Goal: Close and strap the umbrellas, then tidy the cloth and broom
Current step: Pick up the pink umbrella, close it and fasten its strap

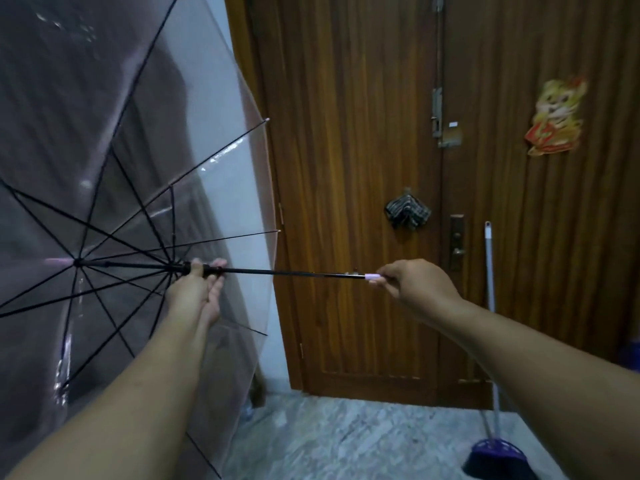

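Note:
A clear umbrella (114, 157) with black ribs is spread open on the left, its canopy facing away from me. My left hand (199, 292) grips the black runner on the shaft close to the ribs. My right hand (412, 289) is closed on the pale pink handle at the shaft's right end, so the shaft (294, 273) lies level between both hands. A checked cloth (408, 210) hangs on the door knob. A broom (493, 344) with a grey stick and purple head leans against the door at the lower right.
A brown wooden double door (346, 150) with bolts and a lock fills the background. A red and gold paper ornament (554, 116) is stuck on its right leaf. A white wall strip sits left of the door. Marble floor (346, 441) lies below.

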